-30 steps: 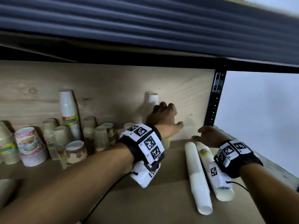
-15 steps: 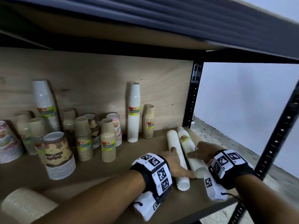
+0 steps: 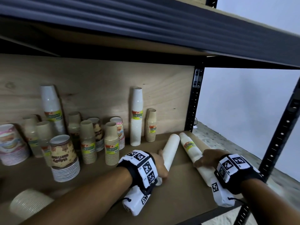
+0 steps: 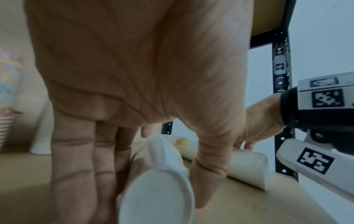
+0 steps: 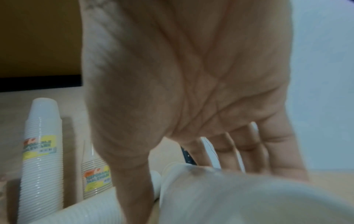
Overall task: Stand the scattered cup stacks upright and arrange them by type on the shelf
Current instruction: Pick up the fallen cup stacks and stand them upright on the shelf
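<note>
Two long white cup stacks lie on the wooden shelf [image 3: 186,192]. My left hand [image 3: 162,166] grips the plain white stack [image 3: 171,148] near its front end, fingers on one side and thumb on the other; in the left wrist view my left hand [image 4: 153,197] straddles the plain stack [image 4: 166,156]. My right hand [image 3: 203,159] lies over the labelled white stack [image 3: 189,146], thumb on its left side, fingers over its right. In the right wrist view, my right hand [image 5: 201,189] covers the labelled stack [image 5: 239,201], whose near end is blurred.
Upright at the back stand a tall labelled white stack [image 3: 136,116], a short brown stack [image 3: 151,125] and several brown and printed stacks [image 3: 63,153]. A ribbed cream stack [image 3: 29,203] lies front left. Black posts [image 3: 193,101] bound the right end; an upper shelf hangs overhead.
My left hand left the tall upright stack at the back and came down onto the plain lying stack, whose near end has swung left. My right hand stayed on the labelled stack.
</note>
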The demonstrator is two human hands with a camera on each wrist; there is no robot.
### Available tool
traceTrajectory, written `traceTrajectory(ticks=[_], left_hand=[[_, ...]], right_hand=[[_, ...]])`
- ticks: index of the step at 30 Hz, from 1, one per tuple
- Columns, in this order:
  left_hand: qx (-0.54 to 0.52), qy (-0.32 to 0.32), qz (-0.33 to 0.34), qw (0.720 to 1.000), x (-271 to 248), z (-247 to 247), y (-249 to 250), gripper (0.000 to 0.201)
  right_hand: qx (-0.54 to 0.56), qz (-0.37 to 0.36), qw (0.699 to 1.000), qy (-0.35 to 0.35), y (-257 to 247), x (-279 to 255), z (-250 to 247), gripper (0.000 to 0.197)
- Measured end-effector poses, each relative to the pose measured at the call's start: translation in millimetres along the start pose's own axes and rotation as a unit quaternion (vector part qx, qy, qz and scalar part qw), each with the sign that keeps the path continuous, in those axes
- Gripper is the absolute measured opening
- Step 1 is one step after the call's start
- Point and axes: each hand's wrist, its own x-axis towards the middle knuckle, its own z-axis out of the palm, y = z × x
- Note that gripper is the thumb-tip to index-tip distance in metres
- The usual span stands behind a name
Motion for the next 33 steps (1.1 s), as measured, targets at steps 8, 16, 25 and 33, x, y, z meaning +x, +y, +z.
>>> traceTrajectory(ticks=[8,16,25,33], left_hand=[[-0.038,0.001,-0.001,0.999,13.8,9.5,-16.8,0.089],[-0.041,-0.005,-0.027,0.999,12.4,-7.0,-24.1,0.087],[-0.125,0.129,-0.016,0.984,-9.7,-99.1,-43.6,0.053],[-0.096,0.255,-0.007,0.962,-37.1,-156.6,-53.8,0.056]], right_hand=[[0.028,-0.024,0.999,0.035,-10.7,20.4,0.1,0.07],[0.061,-0.012,0.997,0.04,-10.2,25.8,-0.9,0.065],[0.178,-0.023,0.978,0.105,-8.0,36.6,-11.5,0.063],[0.291,-0.12,0.939,0.137,-45.2,48.4,-18.7,0.053]])
